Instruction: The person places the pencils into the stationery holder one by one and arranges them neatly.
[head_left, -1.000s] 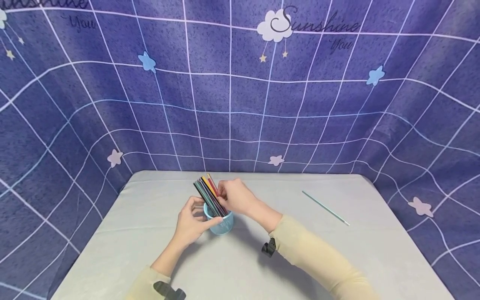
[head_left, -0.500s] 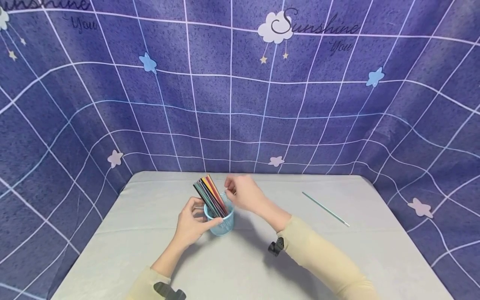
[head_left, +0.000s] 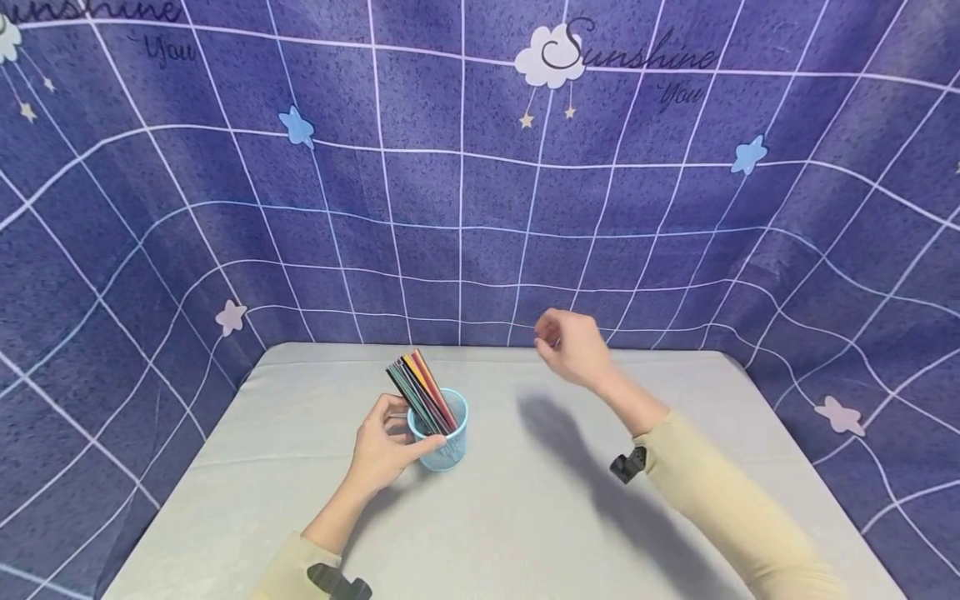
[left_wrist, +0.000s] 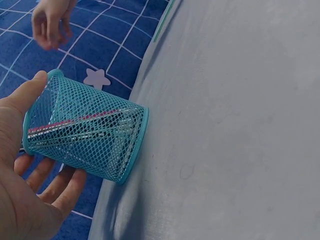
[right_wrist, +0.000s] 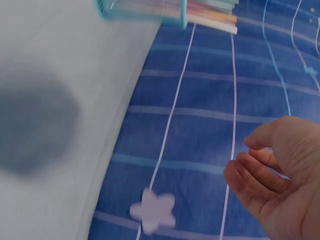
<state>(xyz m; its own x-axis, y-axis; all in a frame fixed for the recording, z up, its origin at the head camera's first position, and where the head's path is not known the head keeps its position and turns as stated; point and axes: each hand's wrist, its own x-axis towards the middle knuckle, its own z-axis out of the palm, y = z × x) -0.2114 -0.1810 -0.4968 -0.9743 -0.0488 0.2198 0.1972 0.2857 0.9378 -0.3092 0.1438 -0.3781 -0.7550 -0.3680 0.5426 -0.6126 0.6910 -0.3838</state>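
A light-blue mesh pen holder point(head_left: 452, 450) stands on the table, left of the middle. Several pencils point(head_left: 422, 390), in green, black, yellow and red, lean to the left inside it. My left hand point(head_left: 379, 448) holds the pen holder from the left, the thumb at the near rim and the fingers around the far side. To the right, my right hand point(head_left: 579, 348) hangs in the air over the back of the table. Its fingers are loosely curled, with nothing between them, as the right wrist view also shows.
A thin green pencil point(left_wrist: 163, 21) lies on the grey-covered table point(head_left: 480, 533); in the head view the right forearm hides it. A blue grid-patterned curtain point(head_left: 480, 250) surrounds the table's back and sides.
My right hand has let go of a pencil at the pen holder and moved right and up, away from it. My left hand and the pen holder have stayed in place.
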